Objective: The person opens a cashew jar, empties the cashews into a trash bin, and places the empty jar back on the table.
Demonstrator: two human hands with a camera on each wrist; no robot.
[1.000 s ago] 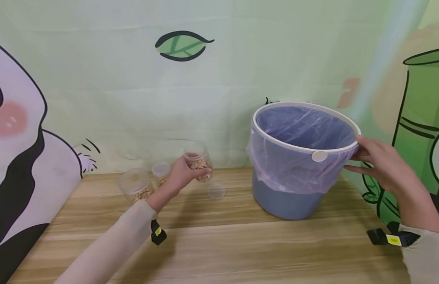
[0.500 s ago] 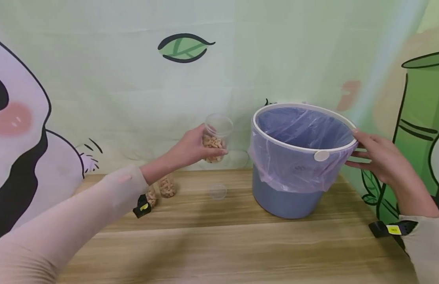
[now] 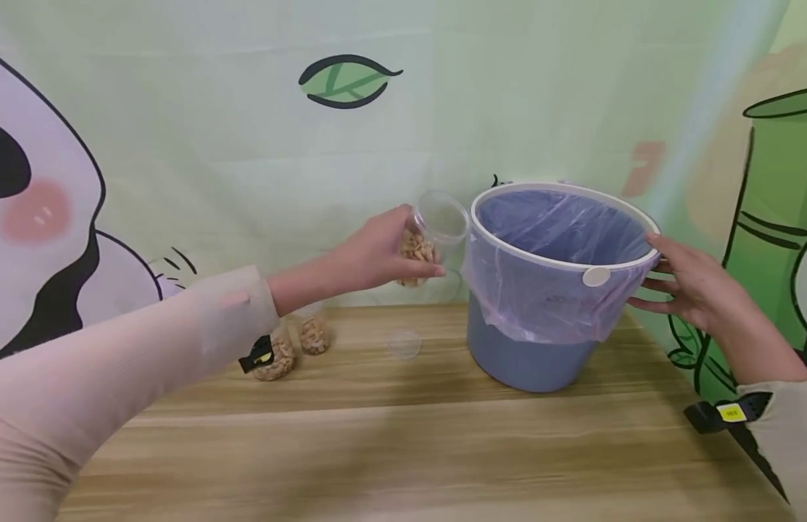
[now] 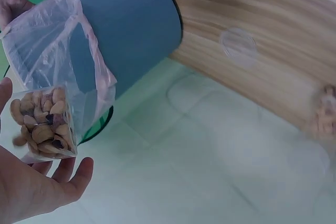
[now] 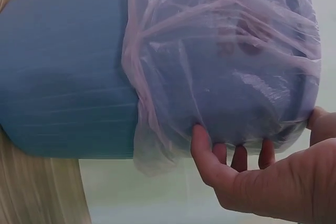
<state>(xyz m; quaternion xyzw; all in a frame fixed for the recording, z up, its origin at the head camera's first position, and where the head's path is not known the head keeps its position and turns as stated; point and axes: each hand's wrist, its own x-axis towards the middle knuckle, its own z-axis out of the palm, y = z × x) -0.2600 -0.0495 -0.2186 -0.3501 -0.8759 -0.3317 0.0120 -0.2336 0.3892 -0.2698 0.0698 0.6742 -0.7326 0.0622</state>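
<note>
My left hand (image 3: 377,250) grips an open clear plastic jar (image 3: 447,243), held above the table and tilted toward the bin. Pale nuts (image 4: 44,121), which look like cashews, fill its lower part. The jar's mouth is close to the rim of the blue trash can (image 3: 530,366), at its left side. A translucent pink bag (image 3: 540,308) lines the can and hangs over its white rim. On the can's right side my right hand (image 3: 710,293) holds the rim, thumb at the top and fingers against the bagged outer wall. The can leans slightly.
A clear round lid (image 3: 404,344) lies on the wooden table (image 3: 377,449). Two more nut jars, a wider one (image 3: 279,357) and a narrower one (image 3: 314,335), stand left of it, partly behind the left arm. A printed cloth backdrop (image 3: 246,145) hangs behind the table.
My left hand has lifted the jar of nuts from near the tabletop and carried it rightward to the can's rim, tilting it. The right hand stays on the can.
</note>
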